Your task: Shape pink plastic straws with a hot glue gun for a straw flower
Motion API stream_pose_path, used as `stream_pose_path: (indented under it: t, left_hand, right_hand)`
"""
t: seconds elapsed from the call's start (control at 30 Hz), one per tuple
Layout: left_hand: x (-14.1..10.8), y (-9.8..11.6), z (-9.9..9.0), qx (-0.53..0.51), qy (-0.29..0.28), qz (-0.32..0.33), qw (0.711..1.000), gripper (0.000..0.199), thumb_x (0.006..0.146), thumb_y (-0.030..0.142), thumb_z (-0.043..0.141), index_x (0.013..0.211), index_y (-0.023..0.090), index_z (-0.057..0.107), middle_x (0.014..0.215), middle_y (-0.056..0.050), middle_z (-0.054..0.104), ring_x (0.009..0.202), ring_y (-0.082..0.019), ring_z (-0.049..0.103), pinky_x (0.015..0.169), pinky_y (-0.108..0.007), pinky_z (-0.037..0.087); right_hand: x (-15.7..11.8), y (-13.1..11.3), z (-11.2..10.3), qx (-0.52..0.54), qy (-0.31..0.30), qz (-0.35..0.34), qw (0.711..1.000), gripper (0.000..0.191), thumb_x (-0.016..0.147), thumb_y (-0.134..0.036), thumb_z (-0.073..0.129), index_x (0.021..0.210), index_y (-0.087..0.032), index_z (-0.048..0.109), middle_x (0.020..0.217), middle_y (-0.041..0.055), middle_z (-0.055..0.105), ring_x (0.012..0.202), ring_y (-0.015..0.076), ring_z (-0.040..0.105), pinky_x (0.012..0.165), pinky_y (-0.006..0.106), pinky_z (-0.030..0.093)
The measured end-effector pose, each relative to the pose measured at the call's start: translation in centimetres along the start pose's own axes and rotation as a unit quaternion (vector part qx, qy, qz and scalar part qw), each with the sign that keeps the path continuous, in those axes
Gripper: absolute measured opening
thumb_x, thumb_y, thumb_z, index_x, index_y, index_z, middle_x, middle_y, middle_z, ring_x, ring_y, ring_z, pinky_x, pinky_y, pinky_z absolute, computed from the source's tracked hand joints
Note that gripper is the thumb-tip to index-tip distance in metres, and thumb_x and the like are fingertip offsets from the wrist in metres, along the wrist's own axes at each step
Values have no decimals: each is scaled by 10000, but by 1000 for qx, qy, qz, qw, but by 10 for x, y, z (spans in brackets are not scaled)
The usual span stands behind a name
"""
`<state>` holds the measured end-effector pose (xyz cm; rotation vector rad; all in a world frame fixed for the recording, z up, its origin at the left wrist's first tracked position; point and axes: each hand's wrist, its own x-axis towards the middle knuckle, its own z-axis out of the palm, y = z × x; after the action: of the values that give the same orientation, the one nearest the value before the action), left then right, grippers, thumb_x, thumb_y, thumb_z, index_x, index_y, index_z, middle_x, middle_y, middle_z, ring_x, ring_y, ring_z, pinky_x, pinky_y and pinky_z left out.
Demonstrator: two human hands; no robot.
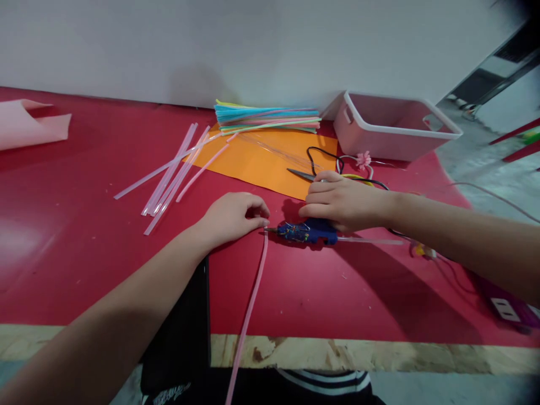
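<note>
My left hand (238, 216) pinches the upper end of a long pink pipe cleaner (253, 298), which hangs down over the table's front edge. A blue glue gun (310, 232) lies on its side, its nozzle pointing left and touching or nearly touching that pinched end. My right hand (331, 202) is closed on the glue gun's upper side, and a clear glue stick (371, 241) sticks out of its back. Scissors (301, 174) lie just beyond my right hand, their handles partly hidden by it.
Clear glue sticks (172, 169) lie at left centre. Colourful pipe cleaners (268, 118) rest at the back beside orange paper (253, 163). A pink basket (392, 138) stands back right. Pink paper (34, 126) is far left, a power strip (502, 306) far right, with cables (455, 273) nearby.
</note>
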<state>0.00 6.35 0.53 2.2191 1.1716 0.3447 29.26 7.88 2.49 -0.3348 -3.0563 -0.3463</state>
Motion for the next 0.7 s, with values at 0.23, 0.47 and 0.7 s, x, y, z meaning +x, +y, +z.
stream_pose_path:
  t: [0.23, 0.47, 0.7]
  left_hand:
    - [1, 1, 0, -18, -6, -27, 999, 164, 849, 352, 749, 931, 220, 804, 942, -31, 834, 877, -219, 741, 721, -296, 488]
    - [2, 1, -1, -31, -8, -33, 999, 121, 837, 316, 763, 904, 224, 804, 947, -16, 843, 892, -213, 755, 735, -292, 498]
    - [3, 0, -1, -33, -10, -35, 999, 121, 832, 311, 765, 902, 223, 809, 948, -20, 846, 906, -223, 759, 768, -307, 502]
  right_hand:
    - [4, 11, -6, -26, -8, -67, 997, 216, 984, -212, 508, 1138, -266, 650, 806, 9, 649, 811, 195, 550, 981, 406, 334]
    - [7, 21, -4, 28, -19, -79, 996, 257, 990, -199, 482, 1183, -267, 637, 825, 16, 668, 837, 203, 558, 1006, 447, 319]
    - [9, 22, -7, 34, -26, -96, 994, 256, 963, -201, 518, 1174, -267, 647, 828, 12, 675, 875, 219, 557, 1015, 458, 312]
